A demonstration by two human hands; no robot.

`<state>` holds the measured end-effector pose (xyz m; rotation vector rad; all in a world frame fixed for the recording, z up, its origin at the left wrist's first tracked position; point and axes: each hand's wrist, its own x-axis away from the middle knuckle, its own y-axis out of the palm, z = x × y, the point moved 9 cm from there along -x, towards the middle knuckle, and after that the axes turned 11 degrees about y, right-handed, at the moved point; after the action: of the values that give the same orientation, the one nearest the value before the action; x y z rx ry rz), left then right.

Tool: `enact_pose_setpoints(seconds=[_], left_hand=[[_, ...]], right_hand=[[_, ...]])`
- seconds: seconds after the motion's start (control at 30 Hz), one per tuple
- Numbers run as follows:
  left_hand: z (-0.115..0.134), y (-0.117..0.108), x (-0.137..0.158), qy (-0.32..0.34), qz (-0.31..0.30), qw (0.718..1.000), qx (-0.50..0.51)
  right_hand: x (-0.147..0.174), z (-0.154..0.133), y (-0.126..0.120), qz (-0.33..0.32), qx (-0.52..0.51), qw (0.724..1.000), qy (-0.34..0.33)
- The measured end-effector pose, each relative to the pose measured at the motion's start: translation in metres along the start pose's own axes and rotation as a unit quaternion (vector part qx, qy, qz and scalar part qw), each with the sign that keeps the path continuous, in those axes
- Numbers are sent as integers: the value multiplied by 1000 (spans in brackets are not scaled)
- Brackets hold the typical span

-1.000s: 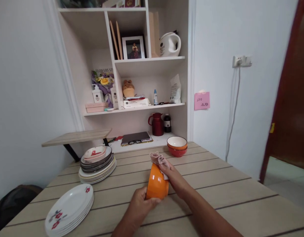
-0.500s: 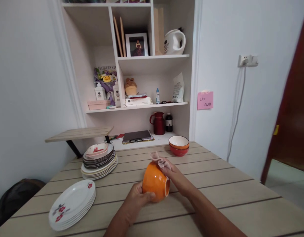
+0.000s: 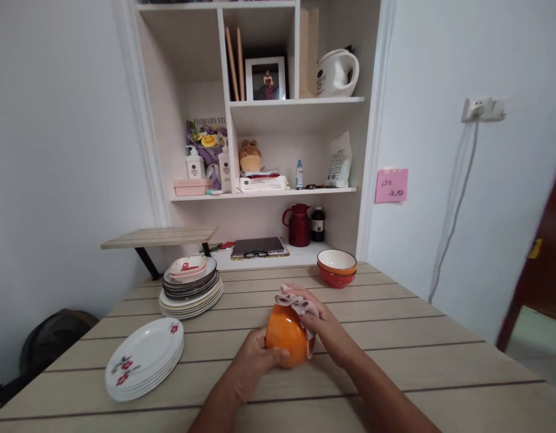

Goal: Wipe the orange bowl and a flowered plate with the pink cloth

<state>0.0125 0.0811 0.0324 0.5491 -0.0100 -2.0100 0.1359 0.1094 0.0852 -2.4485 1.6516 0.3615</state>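
Observation:
An orange bowl [image 3: 287, 338] is tipped on its side above the wooden table [image 3: 377, 325], its outer wall toward me. My left hand [image 3: 255, 358] grips it from the left, thumb across the outside and the other fingers mostly hidden. Bunched in my right hand [image 3: 325, 322] is a pale pinkish cloth [image 3: 296, 302], pressed against the upper right of the bowl. Behind, toward the back right, an orange bowl with a white inside [image 3: 336, 260] sits in a red bowl [image 3: 337, 278].
White oval plates with red flowers [image 3: 145, 355] are stacked at the left. Behind them stands a taller stack of plates [image 3: 192, 300], topped by small pink dishes [image 3: 187, 270]. A raised wooden shelf [image 3: 158, 237] juts over the back left. A red jug [image 3: 299, 225] stands in the cabinet.
My right hand and the cloth have slid over the bowl's outer wall toward its right side, covering more of it. The view has turned slightly left. My left hand keeps its hold.

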Motion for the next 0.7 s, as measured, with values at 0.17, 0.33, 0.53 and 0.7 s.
enact_pose_setpoints(seconds=[0.17,0.33,0.53,0.7], left_hand=[[-6,-7,3,-5,18,1000,-5],[-5,-8,4,-2,15,1000,-16],[3,-15,2,25,44,999,-18],[-9,-1,0,-13,-24,998,-62]], right_hand=[[-3,7,0,8,-132,990,39],[-5,32,-6,62,-234,962,125],[-8,55,2,79,-323,926,180],[-11,47,-13,100,-303,939,130]])
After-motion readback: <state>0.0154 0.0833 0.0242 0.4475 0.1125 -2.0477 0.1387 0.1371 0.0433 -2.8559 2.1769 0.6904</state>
